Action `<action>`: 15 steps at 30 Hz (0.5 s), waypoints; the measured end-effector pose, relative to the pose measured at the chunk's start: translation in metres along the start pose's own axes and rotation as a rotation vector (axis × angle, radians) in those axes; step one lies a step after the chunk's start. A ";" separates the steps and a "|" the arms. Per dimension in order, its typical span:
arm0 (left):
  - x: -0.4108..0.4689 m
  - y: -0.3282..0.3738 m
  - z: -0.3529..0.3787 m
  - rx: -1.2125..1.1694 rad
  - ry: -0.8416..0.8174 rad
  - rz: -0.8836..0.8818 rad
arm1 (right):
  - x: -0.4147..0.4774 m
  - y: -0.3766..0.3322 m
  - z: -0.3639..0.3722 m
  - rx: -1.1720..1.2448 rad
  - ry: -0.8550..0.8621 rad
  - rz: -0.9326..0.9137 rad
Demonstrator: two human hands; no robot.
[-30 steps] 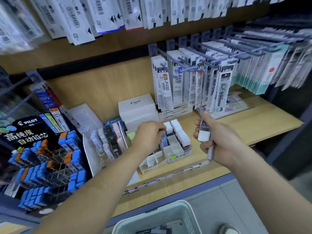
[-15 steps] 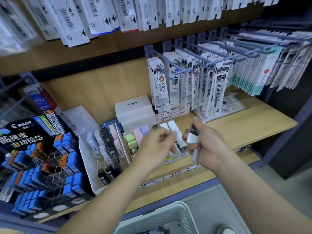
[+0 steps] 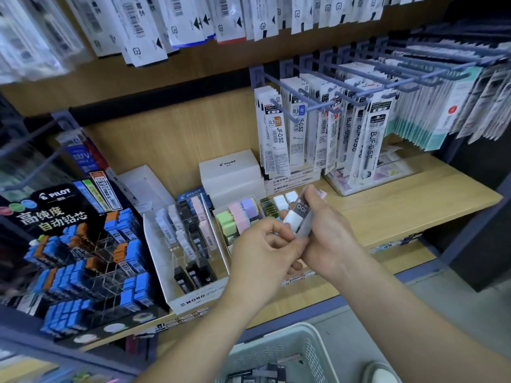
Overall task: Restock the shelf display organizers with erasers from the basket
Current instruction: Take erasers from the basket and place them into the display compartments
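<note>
Hold steady with the right hand (image 3: 329, 233), closed round the black-sleeved eraser (image 3: 297, 214) just above its thumb. Pinch the white end with the left hand (image 3: 262, 252), curled tight there, and draw straight along the sleeve. Mind the clear piece clamped behind the eraser, possibly a second pack; too blurred to say. Seat in the organizer (image 3: 216, 214) directly beyond both sets of knuckles, beside matching whites. Reach below the wrists to the basket (image 3: 276, 352) for more.

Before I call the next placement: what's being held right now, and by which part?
Right hand grips a black-sleeved white eraser by its sleeved upper half. Left hand touches the white end; grip unclear.
</note>
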State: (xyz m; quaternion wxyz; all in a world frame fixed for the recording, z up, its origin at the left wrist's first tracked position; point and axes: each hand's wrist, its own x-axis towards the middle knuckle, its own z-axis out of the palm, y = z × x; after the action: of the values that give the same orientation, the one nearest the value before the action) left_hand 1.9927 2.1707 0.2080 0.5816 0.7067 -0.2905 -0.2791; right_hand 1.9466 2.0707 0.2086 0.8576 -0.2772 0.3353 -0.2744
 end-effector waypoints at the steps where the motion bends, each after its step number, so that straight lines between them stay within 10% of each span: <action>1: 0.001 -0.003 0.001 0.036 0.020 0.020 | 0.000 0.003 0.001 -0.029 0.009 -0.001; 7: 0.000 -0.009 -0.001 0.281 0.061 0.247 | 0.006 0.003 -0.003 -0.122 0.119 -0.016; 15: 0.012 0.005 -0.012 0.073 0.093 0.075 | 0.002 -0.002 -0.002 -0.244 -0.058 0.064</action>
State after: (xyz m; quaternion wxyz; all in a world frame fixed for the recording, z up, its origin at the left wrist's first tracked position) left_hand 2.0094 2.1689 0.2144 0.5784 0.7282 -0.2994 -0.2135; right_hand 1.9454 2.0672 0.2078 0.8351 -0.3764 0.3500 -0.1962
